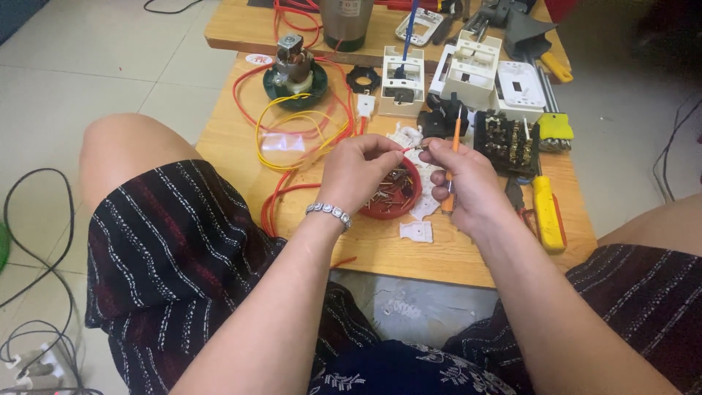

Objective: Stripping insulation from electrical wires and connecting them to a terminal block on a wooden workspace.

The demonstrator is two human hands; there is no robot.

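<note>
Left hand [358, 172] and right hand [461, 183] pinch small part over red dish [398, 199], worktop [453, 252] centre; yellow-handled screwdriver [548, 213] at 3 o'clock.

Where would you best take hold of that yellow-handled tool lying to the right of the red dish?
Probably by the thick yellow handle, coming down from above. The tool lies flat on the wooden table with its handle pointing toward the person, just right of the right hand. The handle's near end looks free, while its tip runs in among parts near the black terminal block.
</note>
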